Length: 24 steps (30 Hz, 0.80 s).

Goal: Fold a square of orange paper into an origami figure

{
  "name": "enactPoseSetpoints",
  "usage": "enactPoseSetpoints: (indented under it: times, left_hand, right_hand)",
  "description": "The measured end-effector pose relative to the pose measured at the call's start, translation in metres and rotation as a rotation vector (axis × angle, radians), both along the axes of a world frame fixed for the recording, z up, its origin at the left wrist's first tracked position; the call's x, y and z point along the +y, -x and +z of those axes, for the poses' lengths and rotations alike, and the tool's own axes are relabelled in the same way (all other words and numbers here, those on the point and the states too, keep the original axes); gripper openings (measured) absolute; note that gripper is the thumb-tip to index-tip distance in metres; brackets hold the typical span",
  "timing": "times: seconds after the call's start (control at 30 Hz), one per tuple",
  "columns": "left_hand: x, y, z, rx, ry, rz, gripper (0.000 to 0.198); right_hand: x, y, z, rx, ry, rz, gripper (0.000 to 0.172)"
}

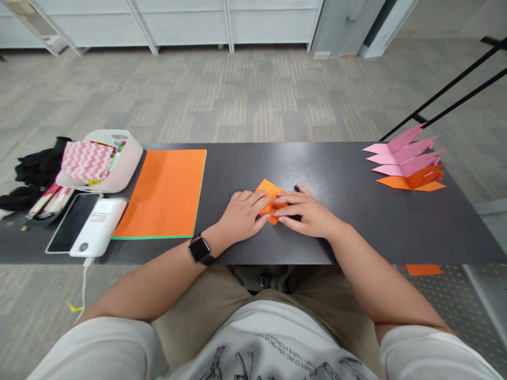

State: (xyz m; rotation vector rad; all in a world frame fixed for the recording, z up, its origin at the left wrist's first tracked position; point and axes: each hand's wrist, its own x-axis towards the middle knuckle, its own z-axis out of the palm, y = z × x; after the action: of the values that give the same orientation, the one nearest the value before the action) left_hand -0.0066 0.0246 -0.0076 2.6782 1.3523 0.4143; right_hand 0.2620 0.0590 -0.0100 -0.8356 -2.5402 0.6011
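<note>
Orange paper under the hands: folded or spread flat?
Folded: shaded creases show on the orange paper between left hand and right hand. Hands hide the rest.

Office-like room: grey patterned floor (253, 95), white panelled units (186, 25), dark desk (340, 174).

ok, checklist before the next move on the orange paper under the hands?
1. Left hand on the folded orange paper: ok.
2. Right hand on it too: ok.
3. Creases lined up: cannot tell, hands cover much of it.
4. Paper birds apart from both hands: ok.
5. Phone apart from both hands: ok.
6. All orange paper on the table: not ok, one piece shows below the near edge.
</note>
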Motion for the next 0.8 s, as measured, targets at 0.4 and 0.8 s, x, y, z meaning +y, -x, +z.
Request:
enactPoseSetpoints:
  times: [0.4, 0.8]
  left_hand:
    - [0.003, 0.004, -0.008, -0.067, -0.011, 0.011, 0.028]
    - [-0.001, 0.005, -0.006, -0.11, 0.05, 0.024, 0.037]
  right_hand:
    - [0.021, -0.011, -0.013, -0.033, -0.115, -0.201, 0.035]
    - [0.024, -0.011, -0.01, 0.04, -0.066, -0.189, 0.026]
